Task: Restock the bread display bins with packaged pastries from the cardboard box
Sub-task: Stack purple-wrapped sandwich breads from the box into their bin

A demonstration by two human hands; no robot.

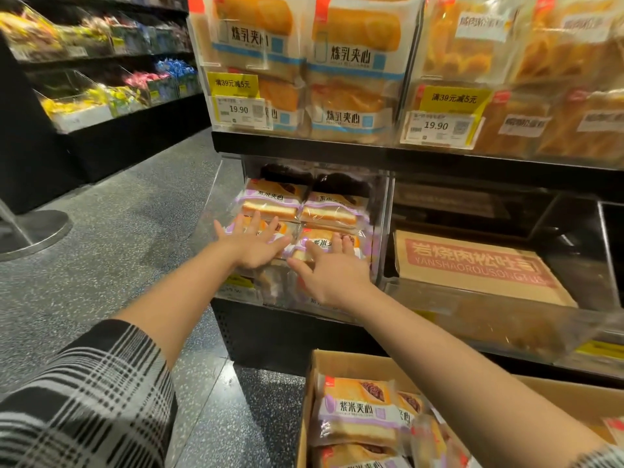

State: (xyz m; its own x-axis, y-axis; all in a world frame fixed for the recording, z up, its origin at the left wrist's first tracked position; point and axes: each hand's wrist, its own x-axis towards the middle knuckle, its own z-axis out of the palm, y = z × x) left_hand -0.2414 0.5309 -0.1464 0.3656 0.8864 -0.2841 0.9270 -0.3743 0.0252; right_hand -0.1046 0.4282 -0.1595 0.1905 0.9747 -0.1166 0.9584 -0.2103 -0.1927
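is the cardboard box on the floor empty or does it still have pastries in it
Not empty. The cardboard box stands open and purple-labelled packaged pastries lie stacked inside. How deep the stack goes cannot be told.

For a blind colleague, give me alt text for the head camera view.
Both hands, left hand and right hand, press flat on purple-label pastry packs in a clear lower display bin. More packs fill an open cardboard box below.
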